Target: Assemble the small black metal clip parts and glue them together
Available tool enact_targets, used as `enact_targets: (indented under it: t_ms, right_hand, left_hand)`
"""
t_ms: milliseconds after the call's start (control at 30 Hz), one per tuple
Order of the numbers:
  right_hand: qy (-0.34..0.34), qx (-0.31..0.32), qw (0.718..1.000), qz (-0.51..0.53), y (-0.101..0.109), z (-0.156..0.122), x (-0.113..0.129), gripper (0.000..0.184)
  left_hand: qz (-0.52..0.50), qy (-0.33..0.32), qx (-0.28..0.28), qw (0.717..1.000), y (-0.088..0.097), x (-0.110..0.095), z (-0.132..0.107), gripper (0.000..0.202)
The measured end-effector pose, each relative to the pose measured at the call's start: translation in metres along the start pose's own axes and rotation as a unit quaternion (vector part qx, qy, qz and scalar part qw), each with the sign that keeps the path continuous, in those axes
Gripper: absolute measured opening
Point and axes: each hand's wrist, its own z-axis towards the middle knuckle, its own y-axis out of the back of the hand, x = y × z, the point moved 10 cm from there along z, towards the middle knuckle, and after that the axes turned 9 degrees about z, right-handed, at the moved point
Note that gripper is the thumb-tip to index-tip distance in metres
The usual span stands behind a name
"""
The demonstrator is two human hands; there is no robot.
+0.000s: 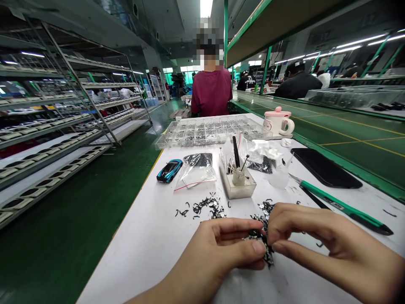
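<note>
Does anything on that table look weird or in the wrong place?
The blue-and-black toy car near the left edge of the white tabletop looks odd, being a toy at work. Small black-and-silver parts lie scattered; whether spilled, I can't tell.

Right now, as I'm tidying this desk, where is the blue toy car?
In the head view, the blue toy car stands near the left edge of the table, just left of the red-striped clear bag and nearer than the compartment tray.
</note>
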Motion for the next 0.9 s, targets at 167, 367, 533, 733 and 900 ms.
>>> enact_targets:
  t_ms: [167,367,533,733,900]
  right_hand:
    - [-0.052,0.012,0.996,0.064,0.000,0.004,-0.007,0.022]
    - [-0.070,0.013,0.992,0.103,-0.001,0.002,-0.010,0.024]
    - [-0.078,0.025,0.987,0.141,-0.003,0.001,-0.010,0.022]
    - [-0.055,0.012,0.992,0.113,-0.001,0.002,-0.007,0.020]
    - [-0.033,-0.002,0.996,0.085,0.002,0.001,-0.006,0.017]
  left_hand:
    - [0.023,0.000,-0.014,1.000,0.003,-0.002,-0.002,0.041]
    - [0.026,-0.007,-0.004,1.000,0.000,-0.003,-0.002,0.038]
    - [0.016,-0.002,0.010,1.000,-0.003,-0.002,-0.001,0.033]
    - [-0.060,0.037,0.021,0.997,-0.008,0.010,0.000,0.023]
    - [-0.126,0.041,0.010,0.991,-0.010,0.014,0.000,0.018]
